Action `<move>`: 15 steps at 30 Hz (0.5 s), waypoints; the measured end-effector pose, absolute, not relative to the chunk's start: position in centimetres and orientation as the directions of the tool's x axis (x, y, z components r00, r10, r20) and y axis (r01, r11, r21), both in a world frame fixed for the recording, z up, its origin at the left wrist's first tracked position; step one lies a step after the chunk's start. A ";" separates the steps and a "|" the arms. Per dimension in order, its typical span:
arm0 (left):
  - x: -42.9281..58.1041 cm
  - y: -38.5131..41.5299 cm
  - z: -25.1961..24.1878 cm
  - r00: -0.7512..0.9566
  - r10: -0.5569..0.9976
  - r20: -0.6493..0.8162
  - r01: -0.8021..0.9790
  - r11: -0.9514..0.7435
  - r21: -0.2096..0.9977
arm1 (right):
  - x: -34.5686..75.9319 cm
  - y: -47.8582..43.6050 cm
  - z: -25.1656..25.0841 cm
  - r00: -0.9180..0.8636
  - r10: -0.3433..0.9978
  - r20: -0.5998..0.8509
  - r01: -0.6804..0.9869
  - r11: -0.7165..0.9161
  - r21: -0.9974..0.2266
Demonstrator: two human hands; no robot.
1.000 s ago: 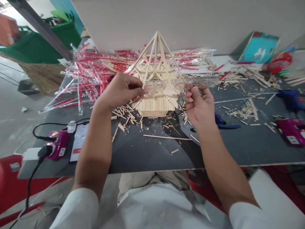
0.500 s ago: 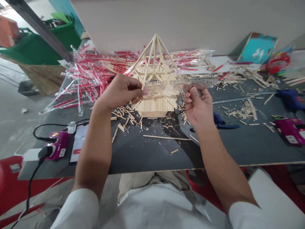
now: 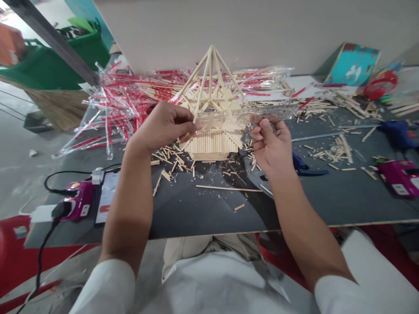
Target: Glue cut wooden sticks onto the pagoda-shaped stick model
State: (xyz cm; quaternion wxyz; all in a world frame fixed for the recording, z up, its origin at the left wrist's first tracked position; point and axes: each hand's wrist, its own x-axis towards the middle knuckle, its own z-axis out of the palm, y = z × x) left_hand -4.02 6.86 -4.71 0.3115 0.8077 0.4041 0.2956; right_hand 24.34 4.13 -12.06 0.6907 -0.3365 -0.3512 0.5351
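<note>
Little has altered over the last second: model, ruler and both hands have slid slightly leftward in our view together with everything on the surface (image 3: 212, 216), which we take for a small turn of the head. Against one another they look unmoved. Our left grip (image 3: 165, 124) is pinched, thumb against fingers, at the near-left end of a clear ruler (image 3: 212, 120); the foot of a leaning stick (image 3: 200, 98) meets those fingertips too (we cannot tell whether it is caught in the pinch). Our right grip (image 3: 273, 144) pinches the same ruler beyond the model's right side, its thumb and fingers pressed together, and the far end runs on past the hand.

That steadiness suggests to us a moment of holding and checking rather than of shifting. The stick model (image 3: 211, 144) stands upright on the surface between our hands, its slatted lower roof below the ruler and its peaked frame rising behind it. Offcuts (image 3: 166, 155) lie around the base, and nearer us one long loose stick (image 3: 229, 188) rests flat, touched by neither hand. We cannot read the ruler's marks.
</note>
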 end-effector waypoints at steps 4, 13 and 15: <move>-4.0 6.9 -4.8 0.501 0.831 0.241 0.448 -0.487 0.750 | 24.5 4.1 -12.2 0.169 0.976 0.137 -0.488 0.204 -0.848; -4.0 6.9 -4.7 0.502 0.842 0.199 0.486 -0.465 0.740 | 24.3 3.8 -12.0 0.200 0.975 0.098 -0.481 0.185 -0.857; -4.2 7.0 -4.8 0.523 0.841 0.141 0.496 -0.435 0.752 | 24.3 3.5 -11.9 0.204 0.976 0.071 -0.490 0.165 -0.856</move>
